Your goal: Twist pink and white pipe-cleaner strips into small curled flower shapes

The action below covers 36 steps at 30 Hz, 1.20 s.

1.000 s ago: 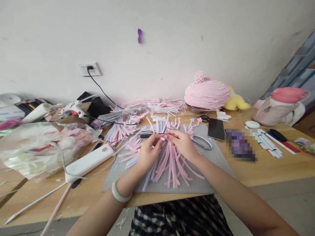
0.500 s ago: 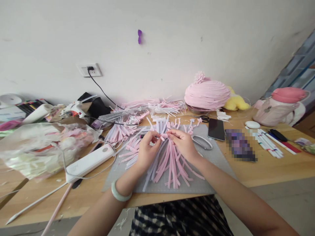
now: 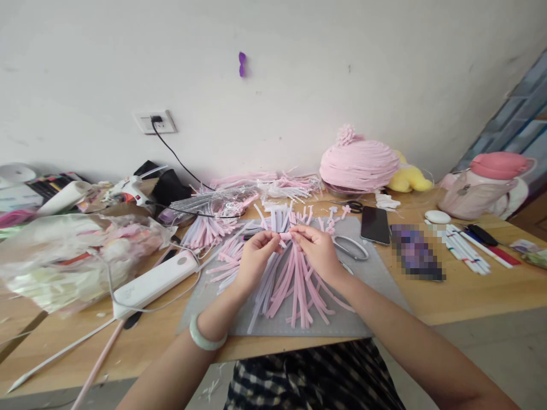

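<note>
Grey felt mat (image 3: 376, 273), two hands, left hand (image 3: 255, 259) and right hand (image 3: 317, 249), each grip pinching one small pink strip (image 3: 285, 235), one phone (image 3: 375, 224).

The desk (image 3: 461, 296) across the lower frame is pale wood with a smooth, faintly satin face, and the grey mat (image 3: 367, 319) at its centre looks like matt felt cloth. On the mat, the pink strips (image 3: 299, 285) look like soft, matt foam or fuzzy cloth, while the scissors (image 3: 351, 247) to their right are bright bare metal and the phone (image 3: 375, 224) beyond shows glossy black glass. At centre left the power bank (image 3: 154, 283) is smooth white plastic, the bag (image 3: 64, 256) at far left is thin, shiny, crinkled plastic, and the wall (image 3: 299, 85) above is matt white paint.
</note>
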{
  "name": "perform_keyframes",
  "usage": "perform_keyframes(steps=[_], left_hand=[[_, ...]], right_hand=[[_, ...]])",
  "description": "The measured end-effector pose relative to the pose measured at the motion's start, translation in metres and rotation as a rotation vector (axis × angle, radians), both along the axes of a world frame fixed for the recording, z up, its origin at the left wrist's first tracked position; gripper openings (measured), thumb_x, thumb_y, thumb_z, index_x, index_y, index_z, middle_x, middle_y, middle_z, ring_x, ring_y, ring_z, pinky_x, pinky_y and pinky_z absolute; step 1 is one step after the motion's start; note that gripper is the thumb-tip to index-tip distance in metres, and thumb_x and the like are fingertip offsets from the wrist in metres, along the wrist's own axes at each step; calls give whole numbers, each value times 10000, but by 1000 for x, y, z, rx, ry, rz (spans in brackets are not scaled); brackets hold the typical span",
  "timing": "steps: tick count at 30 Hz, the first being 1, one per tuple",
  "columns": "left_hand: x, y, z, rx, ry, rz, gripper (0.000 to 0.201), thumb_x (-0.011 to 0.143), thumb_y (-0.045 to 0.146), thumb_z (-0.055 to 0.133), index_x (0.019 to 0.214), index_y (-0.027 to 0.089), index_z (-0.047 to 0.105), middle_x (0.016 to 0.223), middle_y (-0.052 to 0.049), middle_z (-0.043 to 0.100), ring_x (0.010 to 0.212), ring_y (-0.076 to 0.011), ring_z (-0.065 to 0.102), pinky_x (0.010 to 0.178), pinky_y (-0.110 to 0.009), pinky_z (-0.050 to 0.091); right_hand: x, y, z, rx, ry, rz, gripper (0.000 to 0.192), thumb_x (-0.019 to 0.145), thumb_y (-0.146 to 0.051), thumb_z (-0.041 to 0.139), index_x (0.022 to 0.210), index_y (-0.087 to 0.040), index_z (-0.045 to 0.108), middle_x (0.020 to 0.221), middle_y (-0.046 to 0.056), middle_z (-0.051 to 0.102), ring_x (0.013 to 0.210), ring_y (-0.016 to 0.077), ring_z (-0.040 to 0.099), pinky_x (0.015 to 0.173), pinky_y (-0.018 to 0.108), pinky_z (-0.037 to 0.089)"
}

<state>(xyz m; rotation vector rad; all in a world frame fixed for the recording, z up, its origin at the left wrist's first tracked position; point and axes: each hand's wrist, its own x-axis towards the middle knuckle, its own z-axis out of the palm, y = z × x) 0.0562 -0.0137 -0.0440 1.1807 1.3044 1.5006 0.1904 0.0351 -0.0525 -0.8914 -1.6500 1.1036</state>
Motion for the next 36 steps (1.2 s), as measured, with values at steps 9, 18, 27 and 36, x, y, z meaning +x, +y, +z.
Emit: perform_keyframes(steps=[9, 18, 27, 36], left_hand=[[-1, 0, 1, -26, 9, -33, 113, 704, 261, 568, 683, 151, 551, 497, 41, 536, 483, -88, 475, 553, -214, 374], [0, -2, 2, -43, 127, -83, 168, 741, 306, 544, 666, 156, 549, 521, 46, 527, 519, -93, 482, 592, -215, 380], [-3, 2, -2, -36, 258, -143, 167, 777, 305, 479, 686, 168, 507, 521, 48, 508, 519, -103, 476, 578, -221, 379], [-7, 2, 5, -62, 233, -114, 153, 745, 302, 461, 636, 195, 451, 508, 43, 522, 522, -121, 503, 607, -243, 394]], right_hand=[[2, 0, 0, 130, -107, 20, 187, 777, -282, 518, 849, -177, 656, 625, 10, 603, 505, 108, 511, 517, 222, 407], [5, -3, 6, 199, -214, 77, 221, 812, -321, 501, 859, -185, 669, 633, 11, 614, 501, 108, 496, 523, 228, 400], [7, 4, 9, 328, -223, 213, 189, 748, -218, 570, 902, -167, 668, 864, 45, 661, 792, 149, 582, 737, 254, 422], [8, 6, 6, 103, -152, 169, 168, 704, -249, 550, 796, -136, 633, 667, -2, 552, 589, 95, 495, 554, 204, 406]])
